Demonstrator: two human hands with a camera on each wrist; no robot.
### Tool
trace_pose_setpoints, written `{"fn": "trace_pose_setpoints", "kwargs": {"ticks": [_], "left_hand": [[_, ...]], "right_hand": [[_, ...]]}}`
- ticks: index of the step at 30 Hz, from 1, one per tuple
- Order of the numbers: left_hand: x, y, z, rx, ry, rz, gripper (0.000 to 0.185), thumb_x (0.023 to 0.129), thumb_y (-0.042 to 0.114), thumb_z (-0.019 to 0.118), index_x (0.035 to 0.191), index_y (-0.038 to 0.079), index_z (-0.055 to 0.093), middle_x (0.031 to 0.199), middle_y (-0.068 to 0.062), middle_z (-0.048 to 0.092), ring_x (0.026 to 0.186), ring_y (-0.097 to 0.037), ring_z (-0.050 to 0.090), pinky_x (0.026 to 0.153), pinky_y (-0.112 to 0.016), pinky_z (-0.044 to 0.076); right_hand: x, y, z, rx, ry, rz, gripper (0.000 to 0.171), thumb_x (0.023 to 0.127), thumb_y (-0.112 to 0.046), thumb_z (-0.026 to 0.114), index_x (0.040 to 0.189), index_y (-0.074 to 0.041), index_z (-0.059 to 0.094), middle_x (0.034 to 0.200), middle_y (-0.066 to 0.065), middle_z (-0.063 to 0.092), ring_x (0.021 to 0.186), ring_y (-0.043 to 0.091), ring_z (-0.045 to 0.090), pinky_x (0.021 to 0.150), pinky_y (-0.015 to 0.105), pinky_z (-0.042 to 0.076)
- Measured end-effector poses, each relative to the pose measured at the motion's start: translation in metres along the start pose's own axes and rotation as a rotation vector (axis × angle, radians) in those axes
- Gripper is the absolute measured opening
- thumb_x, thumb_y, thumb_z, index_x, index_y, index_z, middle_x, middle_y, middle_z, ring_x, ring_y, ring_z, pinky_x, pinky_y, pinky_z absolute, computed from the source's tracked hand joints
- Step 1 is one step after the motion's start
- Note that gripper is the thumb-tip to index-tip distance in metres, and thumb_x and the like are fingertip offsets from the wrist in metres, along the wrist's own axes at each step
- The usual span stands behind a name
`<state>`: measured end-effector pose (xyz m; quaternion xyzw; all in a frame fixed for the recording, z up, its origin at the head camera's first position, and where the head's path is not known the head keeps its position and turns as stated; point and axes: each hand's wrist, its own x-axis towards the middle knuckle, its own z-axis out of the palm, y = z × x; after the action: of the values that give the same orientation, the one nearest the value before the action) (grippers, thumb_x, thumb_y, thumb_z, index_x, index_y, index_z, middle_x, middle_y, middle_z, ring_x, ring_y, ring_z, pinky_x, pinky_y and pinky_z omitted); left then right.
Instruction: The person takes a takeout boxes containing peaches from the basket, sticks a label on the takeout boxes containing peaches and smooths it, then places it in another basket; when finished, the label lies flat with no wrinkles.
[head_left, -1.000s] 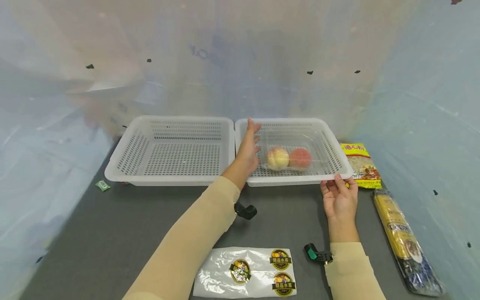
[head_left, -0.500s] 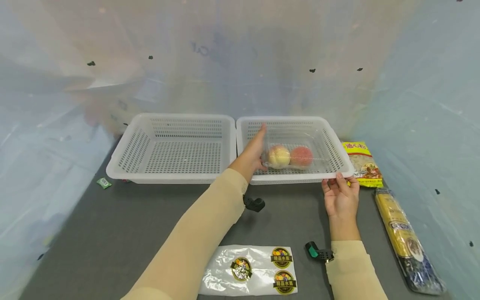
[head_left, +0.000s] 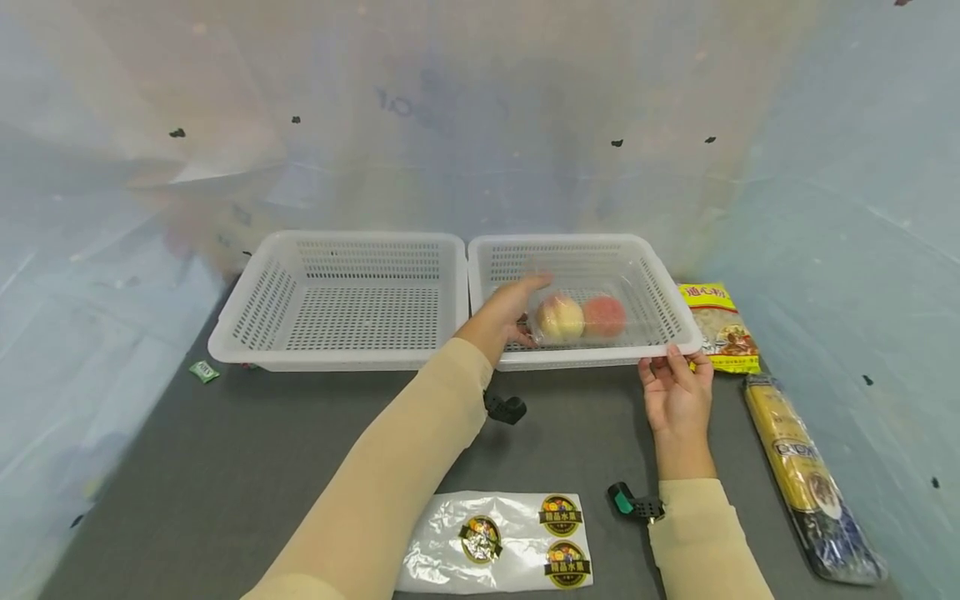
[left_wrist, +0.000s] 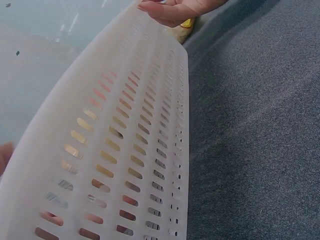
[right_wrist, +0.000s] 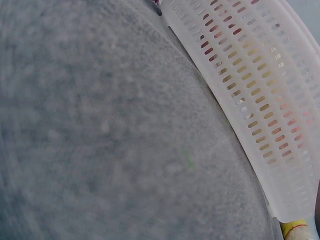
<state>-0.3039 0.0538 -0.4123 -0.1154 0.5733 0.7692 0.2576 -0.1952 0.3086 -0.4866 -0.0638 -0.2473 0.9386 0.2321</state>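
In the head view, the left hand [head_left: 504,315] reaches into the right white basket [head_left: 570,358] and grips the left end of a clear plastic box [head_left: 633,287]. Two peaches, a pale yellow one [head_left: 560,318] and a pinkish red one [head_left: 604,316], lie in the box. At the basket's front right corner, the right hand [head_left: 678,387] pinches the rim, thumb on top and fingers below. Through the basket slots [left_wrist: 120,127], the left wrist view shows parts of the peaches. The right wrist view shows the same slotted wall [right_wrist: 255,95] from outside.
A second white basket [head_left: 337,358] stands directly left. On the grey table lie a printed plastic bag [head_left: 510,542] in front, a green sachet [head_left: 203,372] at left, a yellow pasta packet [head_left: 722,329] and a long noodle packet [head_left: 806,475] at right. Plastic sheeting [head_left: 480,108] surrounds the table.
The left hand has moved right from above the basket's left side onto the end of the box. Box and peaches have shifted slightly right. The right hand stays at the rim.
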Motion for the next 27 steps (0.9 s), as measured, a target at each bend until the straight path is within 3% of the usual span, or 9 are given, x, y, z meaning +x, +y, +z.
{"fn": "trace_pose_setpoints", "kwargs": {"ticks": [3, 5, 10, 14, 22, 27], "left_hand": [[-0.0003, 0.0002, 0.0012, 0.056, -0.018, -0.012, 0.101, 0.098, 0.034, 0.083, 0.173, 0.006, 0.021, 0.166, -0.038, 0.024, 0.142, -0.064, 0.04, 0.101, -0.073, 0.049], [0.0, 0.0004, 0.0015, 0.101, -0.022, -0.012, 0.097, 0.098, 0.03, 0.082, 0.172, 0.005, 0.024, 0.164, -0.037, 0.029, 0.131, -0.059, 0.053, 0.095, -0.069, 0.055], [0.0006, -0.0007, 0.0005, 0.146, -0.002, -0.007, 0.095, 0.096, 0.03, 0.083, 0.17, 0.006, 0.029, 0.157, -0.032, 0.041, 0.101, -0.043, 0.067, 0.082, -0.06, 0.062], [-0.0005, -0.0024, 0.0008, 0.152, 0.038, 0.023, 0.09, 0.094, 0.031, 0.083, 0.167, 0.008, 0.036, 0.148, -0.028, 0.048, 0.092, -0.038, 0.068, 0.074, -0.056, 0.063], [-0.0018, -0.0033, 0.0028, 0.076, 0.043, 0.101, 0.104, 0.093, 0.033, 0.08, 0.171, 0.011, 0.014, 0.14, -0.024, 0.047, 0.093, -0.039, 0.07, 0.074, -0.052, 0.064], [-0.0056, 0.0011, -0.0017, 0.051, -0.025, 0.135, 0.084, 0.097, 0.037, 0.077, 0.164, 0.008, 0.037, 0.137, -0.022, 0.056, 0.099, -0.039, 0.068, 0.072, -0.049, 0.063]], "right_hand": [[-0.0002, -0.0002, 0.0007, -0.003, -0.003, -0.011, 0.028, 0.106, 0.009, 0.064, 0.124, -0.004, 0.046, 0.131, 0.024, 0.05, 0.081, 0.026, 0.06, 0.066, 0.037, 0.063], [0.0, -0.0003, 0.001, -0.006, -0.002, -0.012, 0.027, 0.106, 0.009, 0.063, 0.124, -0.004, 0.046, 0.131, 0.023, 0.05, 0.081, 0.026, 0.06, 0.066, 0.037, 0.063], [0.0006, 0.0005, 0.0001, 0.003, 0.004, -0.004, 0.026, 0.106, 0.009, 0.062, 0.123, -0.004, 0.047, 0.128, 0.023, 0.052, 0.08, 0.026, 0.061, 0.066, 0.037, 0.063], [0.0005, 0.0011, -0.0013, 0.01, -0.001, 0.004, 0.024, 0.107, 0.009, 0.061, 0.123, -0.004, 0.047, 0.124, 0.023, 0.056, 0.079, 0.026, 0.063, 0.066, 0.037, 0.063], [-0.0001, 0.0006, -0.0033, -0.03, -0.006, -0.005, 0.028, 0.105, 0.006, 0.066, 0.125, -0.004, 0.048, 0.125, 0.022, 0.057, 0.081, 0.025, 0.062, 0.068, 0.036, 0.063], [-0.0003, 0.0008, -0.0023, -0.039, -0.012, -0.003, 0.032, 0.106, 0.006, 0.066, 0.129, -0.003, 0.045, 0.128, 0.022, 0.054, 0.081, 0.025, 0.062, 0.068, 0.036, 0.063]]}}
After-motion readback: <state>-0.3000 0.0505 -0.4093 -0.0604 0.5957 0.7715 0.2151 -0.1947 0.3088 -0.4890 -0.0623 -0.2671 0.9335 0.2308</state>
